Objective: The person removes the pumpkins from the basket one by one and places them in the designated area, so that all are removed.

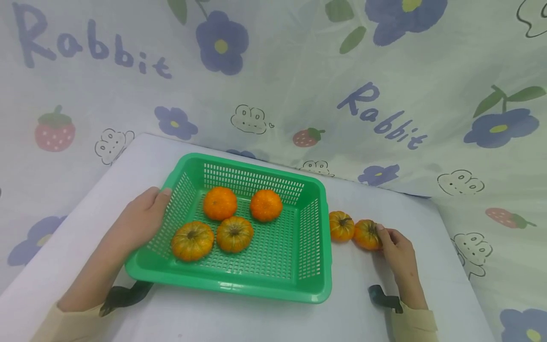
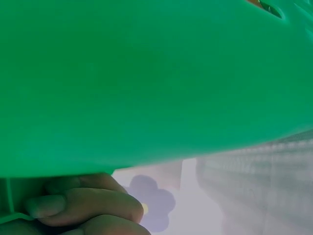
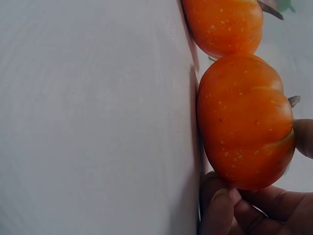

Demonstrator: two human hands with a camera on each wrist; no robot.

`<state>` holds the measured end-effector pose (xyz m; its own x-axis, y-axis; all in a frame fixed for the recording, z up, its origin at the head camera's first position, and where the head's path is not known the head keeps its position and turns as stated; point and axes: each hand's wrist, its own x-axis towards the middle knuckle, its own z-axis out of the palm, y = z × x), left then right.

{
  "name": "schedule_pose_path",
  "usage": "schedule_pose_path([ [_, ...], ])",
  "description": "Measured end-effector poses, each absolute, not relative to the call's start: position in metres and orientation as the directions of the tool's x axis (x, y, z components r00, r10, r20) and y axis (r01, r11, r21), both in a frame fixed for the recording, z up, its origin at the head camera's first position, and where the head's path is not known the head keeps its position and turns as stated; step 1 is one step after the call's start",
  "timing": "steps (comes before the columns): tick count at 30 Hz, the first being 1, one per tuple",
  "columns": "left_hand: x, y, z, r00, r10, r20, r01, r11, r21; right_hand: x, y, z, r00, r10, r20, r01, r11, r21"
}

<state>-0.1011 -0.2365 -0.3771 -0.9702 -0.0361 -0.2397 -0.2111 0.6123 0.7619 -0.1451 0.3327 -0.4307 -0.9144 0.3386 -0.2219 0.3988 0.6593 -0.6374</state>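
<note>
My left hand [image 1: 145,216] grips the left rim of a green plastic basket [image 1: 273,289], thumb over the edge; its curled fingers [image 2: 93,200] show below the green rim in the left wrist view. Inside the basket lie several small orange pumpkins, among them a striped pumpkin [image 1: 192,241] at the front left. On the table to the right of the basket, my right hand [image 1: 400,251] holds another small pumpkin [image 3: 247,122], with the thumb near its stem and the other fingers low at its side. A second pumpkin [image 1: 341,226] stands between that one and the basket, touching the held one.
The white-covered table [image 1: 205,318] extends around the basket. Behind it hangs a pale curtain [image 1: 273,85] printed with flowers, strawberries and rabbit faces. Dark straps with a black piece [image 1: 382,298] sit at both wrists.
</note>
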Motion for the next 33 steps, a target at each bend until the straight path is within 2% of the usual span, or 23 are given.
schedule_pose_path([
  [17, -0.101, -0.235, -0.374, -0.97, -0.048, -0.239, -0.217, 0.616, 0.757, -0.141, 0.338, -0.42, -0.934, 0.298, -0.196, 0.354, 0.702, -0.618],
  [33, -0.1, -0.235, -0.374, -0.971, -0.043, -0.237, -0.213, 0.612, 0.762, -0.14, 0.342, -0.411, -0.924, 0.332, -0.192, 0.376, 0.688, -0.621],
])
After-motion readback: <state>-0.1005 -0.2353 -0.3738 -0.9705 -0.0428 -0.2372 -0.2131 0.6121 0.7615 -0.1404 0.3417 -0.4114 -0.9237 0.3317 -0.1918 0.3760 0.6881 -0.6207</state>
